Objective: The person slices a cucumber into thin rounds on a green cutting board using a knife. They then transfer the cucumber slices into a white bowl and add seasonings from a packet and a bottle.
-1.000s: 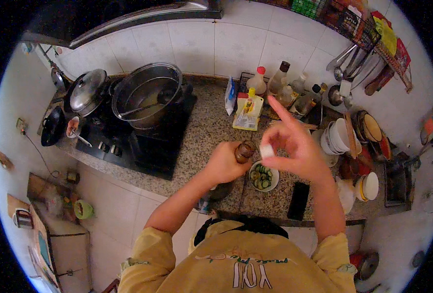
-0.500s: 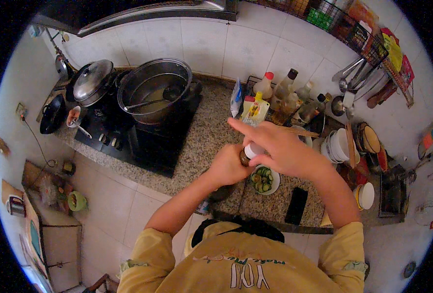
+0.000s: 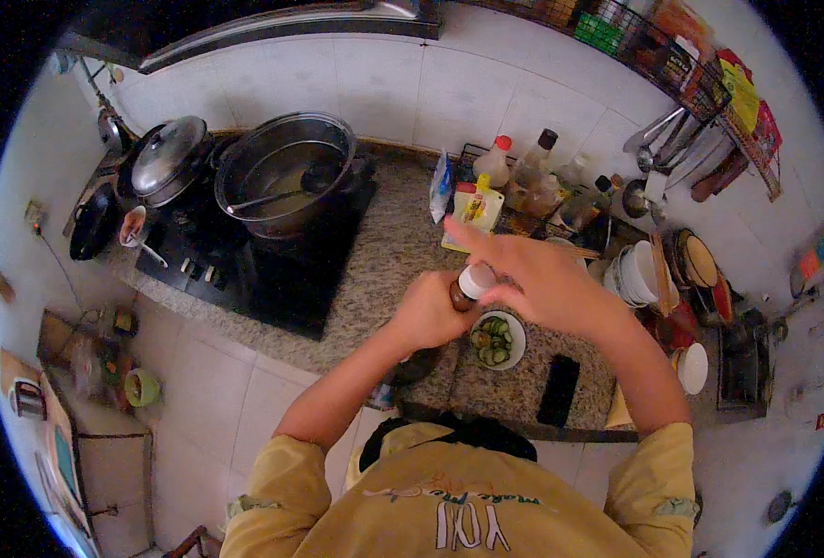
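Observation:
My left hand (image 3: 430, 309) is wrapped round a small brown jar (image 3: 461, 296) with a white cap (image 3: 477, 278), held above the counter. My right hand (image 3: 549, 281) hovers at the cap's right side, its thumb and fingers apart and the index finger stretched to the upper left. Whether the thumb touches the cap I cannot tell. Below the two hands, a white bowl (image 3: 520, 350) holds sliced cucumber (image 3: 493, 340). To the right of the bowl lies a flat black rectangular object (image 3: 558, 391) like a phone.
A large pot (image 3: 286, 219) with a ladle stands on the black stove (image 3: 277, 293), beside a lidded pan (image 3: 170, 158). Several bottles (image 3: 528, 172) and a yellow pouch (image 3: 480, 206) stand by the wall. Stacked white bowls (image 3: 637, 274) are at the right, under hanging utensils (image 3: 677, 139).
My right hand has drawn slightly off the cap, which now shows more fully. The left hand still holds the jar. The whole view has shifted a little.

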